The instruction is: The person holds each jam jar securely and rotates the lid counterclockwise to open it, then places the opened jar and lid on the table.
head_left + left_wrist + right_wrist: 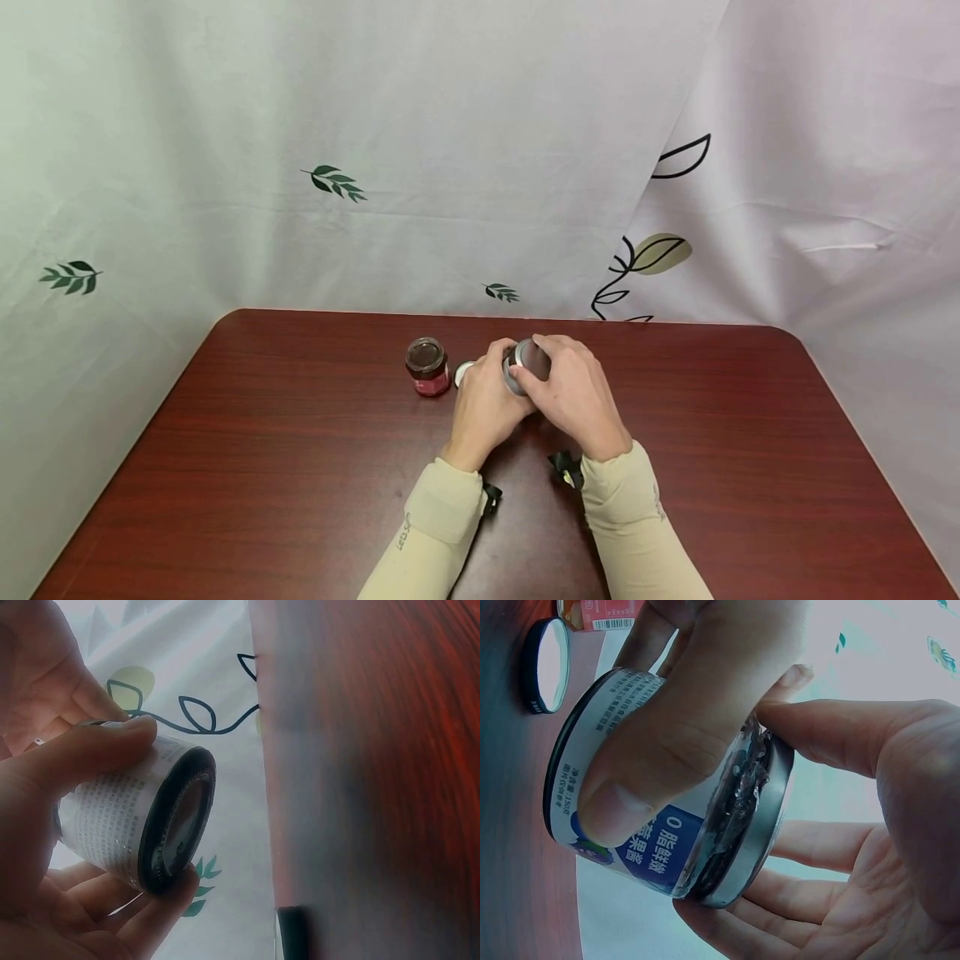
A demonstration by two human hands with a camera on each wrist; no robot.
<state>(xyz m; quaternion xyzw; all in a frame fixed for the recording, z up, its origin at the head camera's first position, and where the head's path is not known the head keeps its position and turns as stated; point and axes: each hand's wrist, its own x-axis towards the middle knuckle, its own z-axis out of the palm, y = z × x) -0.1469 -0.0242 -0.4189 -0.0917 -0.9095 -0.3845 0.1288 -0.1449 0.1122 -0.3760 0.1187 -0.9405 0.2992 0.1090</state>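
A glass jam jar (664, 840) with a white and blue label and dark contents is held tilted above the table. Around its labelled body my left hand (486, 404) curls its fingers and thumb. My right hand (579, 392) grips the silver-grey lid (759, 832), thumb on one side and fingers on the other. In the left wrist view the jar's dark base (180, 817) faces the camera. The lid sits on the jar's mouth; whether it is tight I cannot tell.
Left of my hands stands a second jar (429, 379), dark at the top with a red label. Between it and my left hand lies a loose lid (553, 667), black-rimmed with a white inside. The brown table (300, 467) meets a white patterned curtain (450, 167) behind.
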